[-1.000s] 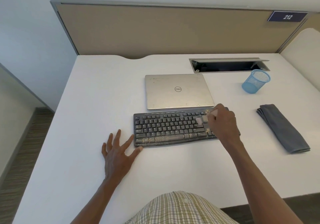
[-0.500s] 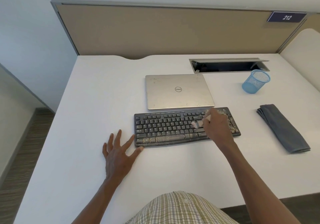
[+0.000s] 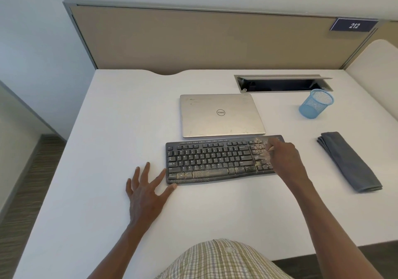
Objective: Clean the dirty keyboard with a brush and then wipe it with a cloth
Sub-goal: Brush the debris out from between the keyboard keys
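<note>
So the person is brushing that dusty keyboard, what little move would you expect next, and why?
Probably another short stroke of the brush leftward and toward the front row. The right hand holds it over the keys at the keyboard's right end, while pale dust is thick along the spacebar row. The left hand lies flat at the keyboard's left corner, steadying it. The folded cloth lies untouched.

Beyond my hands a white desk (image 3: pixel 120 128) meets a tan partition panel (image 3: pixel 215 41); pale wall (image 3: pixel 38 41) left, striped carpet (image 3: pixel 23 192) below.

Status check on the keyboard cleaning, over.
Left hand flat, bracing keyboard. Right hand holds brush on dusty keys. Cloth folded, untouched. Nothing in the way.
</note>
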